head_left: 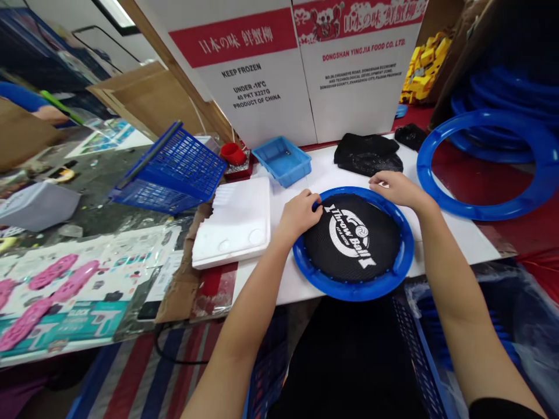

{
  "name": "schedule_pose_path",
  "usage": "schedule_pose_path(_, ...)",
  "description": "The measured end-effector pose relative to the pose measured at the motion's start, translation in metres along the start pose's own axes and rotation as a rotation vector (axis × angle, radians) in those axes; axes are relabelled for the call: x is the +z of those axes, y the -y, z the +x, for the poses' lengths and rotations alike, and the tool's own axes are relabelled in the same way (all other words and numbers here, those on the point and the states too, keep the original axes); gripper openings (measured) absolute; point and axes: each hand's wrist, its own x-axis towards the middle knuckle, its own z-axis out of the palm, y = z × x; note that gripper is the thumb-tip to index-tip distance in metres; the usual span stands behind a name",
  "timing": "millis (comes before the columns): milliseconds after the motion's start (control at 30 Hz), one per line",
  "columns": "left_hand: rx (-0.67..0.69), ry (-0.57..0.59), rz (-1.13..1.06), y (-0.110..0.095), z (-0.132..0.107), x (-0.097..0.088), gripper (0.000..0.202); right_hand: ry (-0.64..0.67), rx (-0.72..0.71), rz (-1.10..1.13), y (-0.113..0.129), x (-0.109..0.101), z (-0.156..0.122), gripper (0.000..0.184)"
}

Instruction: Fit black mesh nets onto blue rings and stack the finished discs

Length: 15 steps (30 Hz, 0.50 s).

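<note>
A blue plastic ring [395, 273] lies on the white table sheet [454, 233] with a black mesh net [349, 238] stretched across it, printed "Throw Ball" in white. My left hand [299, 214] is curled into a pinch at the ring's left rim, fingertips on the edge of the mesh. My right hand [395, 187] rests on the ring's far rim with its fingers bent down onto it.
A pile of black mesh nets [367, 152] lies behind the ring. An empty blue ring [480, 203] sits to the right, with more stacked behind. A small blue tray [282, 158], a red cup [233, 153], a white foam tray [236, 224] and a blue basket [174, 171] stand to the left.
</note>
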Motion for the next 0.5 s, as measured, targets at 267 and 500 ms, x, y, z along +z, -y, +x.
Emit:
schedule_pose_path(267, -0.027, 0.096, 0.254, 0.005, -0.014, -0.029, 0.045, 0.257, -0.055, -0.055, -0.007, 0.001, -0.007, 0.042)
schedule_pose_path(500, 0.212, -0.022, 0.015, -0.002, -0.008, -0.015, 0.029, 0.300, 0.036, -0.217, 0.006, 0.020, -0.002, 0.069)
